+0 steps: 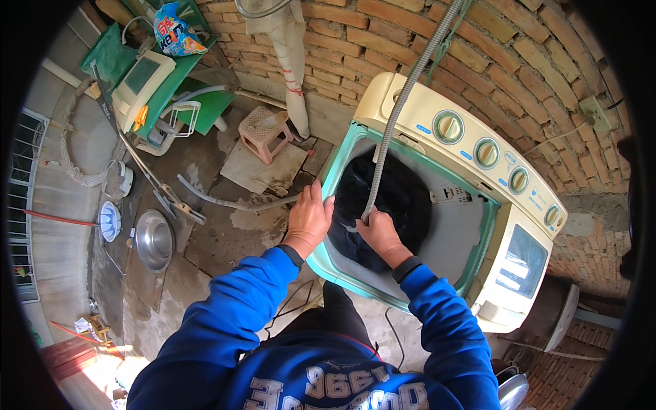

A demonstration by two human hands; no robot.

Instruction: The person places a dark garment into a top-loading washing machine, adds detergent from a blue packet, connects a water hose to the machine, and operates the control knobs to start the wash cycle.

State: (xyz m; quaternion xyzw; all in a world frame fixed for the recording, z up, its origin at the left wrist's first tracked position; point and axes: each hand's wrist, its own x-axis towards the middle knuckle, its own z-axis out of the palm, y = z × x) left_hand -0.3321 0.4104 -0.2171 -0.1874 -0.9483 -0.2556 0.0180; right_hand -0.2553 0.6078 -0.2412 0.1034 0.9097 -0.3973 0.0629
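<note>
A twin-tub washing machine with a green rim and cream control panel stands before me, its wash tub uncovered. Dark clothes lie in the tub; whether water covers them I cannot tell. My right hand is closed around the lower end of a grey corrugated hose, just above the clothes. That hose comes down from the top of the view across the panel. On the tub's left rim rests my left hand, its fingers over the edge and its thumb apart.
A pink plastic stool stands left of the machine by a brick wall. A pale drain hose crosses the floor near a mop. Farther left are a steel basin and a green table with a detergent bag.
</note>
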